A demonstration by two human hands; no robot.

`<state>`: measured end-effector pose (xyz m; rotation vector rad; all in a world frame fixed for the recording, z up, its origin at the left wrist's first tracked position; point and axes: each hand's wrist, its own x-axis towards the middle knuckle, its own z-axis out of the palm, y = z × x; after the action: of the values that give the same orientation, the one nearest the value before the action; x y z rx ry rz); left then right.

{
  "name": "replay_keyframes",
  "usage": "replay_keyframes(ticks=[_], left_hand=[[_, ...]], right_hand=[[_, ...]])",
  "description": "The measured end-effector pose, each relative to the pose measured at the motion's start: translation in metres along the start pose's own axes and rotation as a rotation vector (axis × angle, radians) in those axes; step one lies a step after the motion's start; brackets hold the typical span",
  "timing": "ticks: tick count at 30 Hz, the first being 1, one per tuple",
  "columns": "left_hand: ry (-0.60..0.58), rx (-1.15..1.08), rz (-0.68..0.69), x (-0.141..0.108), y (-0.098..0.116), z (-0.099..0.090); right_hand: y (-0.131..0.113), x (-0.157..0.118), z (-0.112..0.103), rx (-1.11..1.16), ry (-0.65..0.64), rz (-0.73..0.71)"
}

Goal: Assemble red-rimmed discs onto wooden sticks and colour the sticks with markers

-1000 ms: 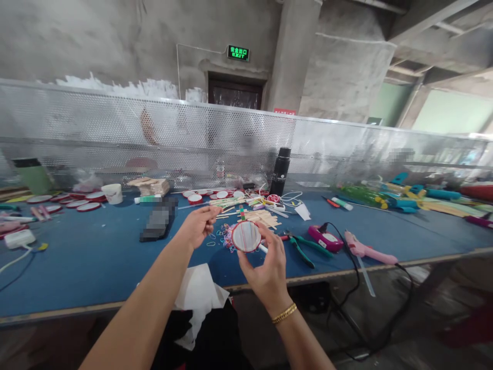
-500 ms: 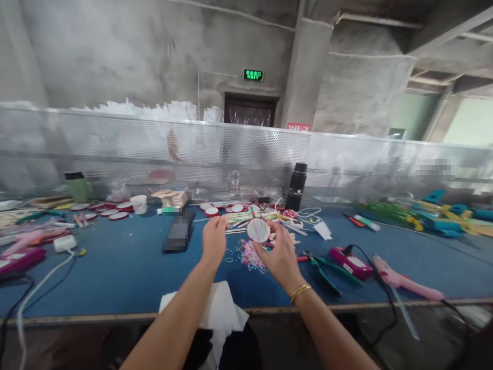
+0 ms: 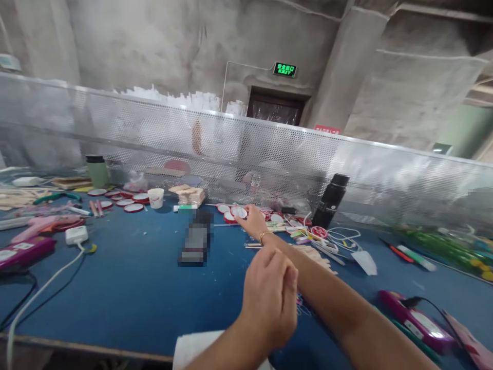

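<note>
"Well, where is the right hand [image 3: 254, 224] seen?"

"Near the centre of the frame, towards the far side of the blue tabletop [image 3: 127, 288]. A red-rimmed disc [image 3: 239, 211] is grasped at its edge between thumb and fingers."

"Is the disc lifted clear?"

"That cannot be told. It is seen at the left end of a scattered row of similar discs [image 3: 223, 208], and one of them is partly covered by it."

"And how is the left hand [image 3: 270, 295] held?"

"It is clenched, in the lower middle of the frame, and part of the right forearm is hidden behind it. Whether anything is pinched inside cannot be told."

"What is found around them?"

"Small coloured loops [image 3: 303, 307] are partly seen just right of the left hand. Flat wooden sticks [image 3: 314, 255] are spread beyond the right forearm, right of centre. A black flask [image 3: 332, 200] is stood farther right, a dark pixelated object [image 3: 195, 239] is laid left of centre, and white paper [image 3: 194, 349] is seen at the bottom edge."
</note>
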<state>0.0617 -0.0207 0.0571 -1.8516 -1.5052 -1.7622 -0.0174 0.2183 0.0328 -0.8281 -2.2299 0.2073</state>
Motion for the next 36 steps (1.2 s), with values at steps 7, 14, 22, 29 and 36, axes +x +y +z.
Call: replay_keyframes(ticks=[7,14,22,29,36], left_hand=[[0.173,-0.207,0.023,-0.007,0.006,-0.004],[0.226,-0.272,0.011,-0.008,0.008,0.001],[0.224,-0.264,0.064,-0.007,0.003,0.003],[0.213,-0.266,0.047,-0.005,0.005,0.000],[0.095,-0.298,0.036,-0.002,0.005,-0.004]], right_hand=[[-0.014,0.030,0.048,-0.180,-0.064,0.059],[-0.013,0.030,0.057,-0.310,-0.098,0.104],[-0.005,0.030,0.057,-0.344,-0.132,0.093],[-0.002,0.028,0.060,-0.305,-0.165,0.069],[0.003,0.029,0.050,-0.236,-0.181,0.021]])
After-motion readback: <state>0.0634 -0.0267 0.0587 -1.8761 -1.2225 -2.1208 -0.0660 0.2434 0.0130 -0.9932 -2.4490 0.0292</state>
